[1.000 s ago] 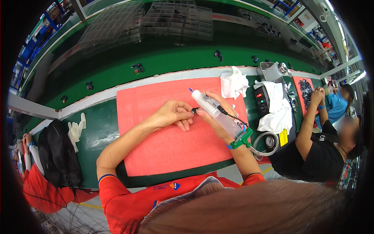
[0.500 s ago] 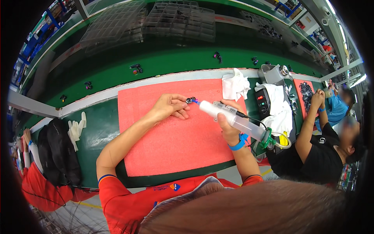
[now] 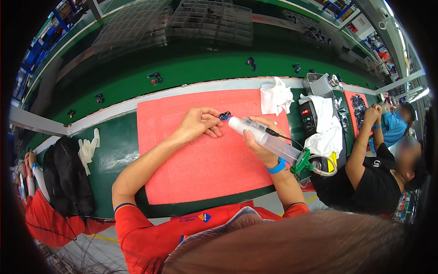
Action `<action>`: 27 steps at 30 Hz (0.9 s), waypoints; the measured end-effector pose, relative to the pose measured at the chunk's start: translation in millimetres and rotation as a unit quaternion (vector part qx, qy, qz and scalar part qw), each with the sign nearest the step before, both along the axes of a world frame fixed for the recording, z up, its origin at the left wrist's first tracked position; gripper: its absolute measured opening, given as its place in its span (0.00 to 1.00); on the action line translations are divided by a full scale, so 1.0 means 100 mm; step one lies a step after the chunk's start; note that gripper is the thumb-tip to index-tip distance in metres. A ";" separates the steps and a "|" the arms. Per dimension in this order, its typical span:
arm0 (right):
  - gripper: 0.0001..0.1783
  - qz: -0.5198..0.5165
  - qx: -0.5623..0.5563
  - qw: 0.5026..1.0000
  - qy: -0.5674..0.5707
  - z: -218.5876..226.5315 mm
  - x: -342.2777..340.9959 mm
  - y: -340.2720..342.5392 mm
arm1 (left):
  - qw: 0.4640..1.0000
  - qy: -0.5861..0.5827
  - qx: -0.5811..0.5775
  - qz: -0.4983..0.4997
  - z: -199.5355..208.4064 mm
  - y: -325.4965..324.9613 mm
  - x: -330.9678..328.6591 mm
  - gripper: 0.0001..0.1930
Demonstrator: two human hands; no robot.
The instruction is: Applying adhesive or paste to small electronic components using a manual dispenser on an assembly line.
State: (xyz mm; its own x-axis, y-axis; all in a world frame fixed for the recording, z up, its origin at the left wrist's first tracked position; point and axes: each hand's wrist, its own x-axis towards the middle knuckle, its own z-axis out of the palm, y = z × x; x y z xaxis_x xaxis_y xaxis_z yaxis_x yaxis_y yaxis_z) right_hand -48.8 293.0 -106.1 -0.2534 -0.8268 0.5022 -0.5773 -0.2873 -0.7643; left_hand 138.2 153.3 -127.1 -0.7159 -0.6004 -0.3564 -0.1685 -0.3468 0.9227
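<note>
A small dark part (image 3: 225, 115) is pinched at the fingertips of my left hand (image 3: 200, 123), above the pink foam mat (image 3: 191, 173). My right hand (image 3: 261, 140) is wrapped round a translucent glue dispensing syringe (image 3: 282, 147), which lies at a slant with its green cap (image 3: 301, 160) toward the lower right. The syringe's front end comes right up to the small part. Whether its tip touches the part is too small to tell. A black cable and a clear hose run from the syringe toward the right.
White cloths (image 3: 276, 97) lie at the mat's far right corner. A black control box (image 3: 308, 117) and a metal container (image 3: 319, 86) stand right. Small dark parts (image 3: 155, 77) sit on the green conveyor (image 3: 200, 68). Gloves (image 3: 88, 150) and a black bag (image 3: 68, 176) lie left. Co-workers sit either side.
My right hand has brought the syringe left, closer to the small part in my left hand. My left hand has barely moved. The parts on the conveyor have shifted slightly left.
</note>
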 end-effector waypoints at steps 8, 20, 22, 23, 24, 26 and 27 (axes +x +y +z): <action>0.21 0.012 -0.002 1.000 0.014 0.07 0.03 -0.01 | 1.000 -0.008 -0.001 -0.005 0.02 0.01 0.00 0.12; 0.21 -0.004 0.022 0.999 0.027 0.06 0.03 0.00 | 1.000 0.001 0.003 -0.003 0.01 0.02 0.00 0.12; 0.20 -0.006 0.021 0.999 0.032 0.07 0.03 0.00 | 1.000 0.003 0.002 -0.003 0.02 0.03 0.00 0.12; 0.20 -0.006 0.021 0.999 0.033 0.07 0.03 0.00 | 1.000 0.005 0.002 -0.002 0.02 0.03 0.00 0.12; 0.20 -0.007 0.019 0.999 0.035 0.07 0.03 0.00 | 1.000 0.005 0.002 -0.002 0.01 0.03 0.00 0.12; 0.20 -0.007 0.016 0.999 0.038 0.06 0.03 0.00 | 1.000 0.007 -0.002 -0.003 0.01 0.03 0.00 0.12; 0.20 -0.007 0.017 0.999 0.035 0.06 0.03 0.00 | 1.000 0.007 -0.002 -0.002 0.01 0.03 0.00 0.12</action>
State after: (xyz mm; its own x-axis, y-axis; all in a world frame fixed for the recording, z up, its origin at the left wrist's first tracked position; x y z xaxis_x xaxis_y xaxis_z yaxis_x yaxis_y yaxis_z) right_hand -46.1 293.0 -100.6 -0.2305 -0.8406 0.4902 -0.6334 -0.2528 -0.7314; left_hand 137.9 156.0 -126.0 -0.7231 -0.5985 -0.3447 -0.1580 -0.3426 0.9261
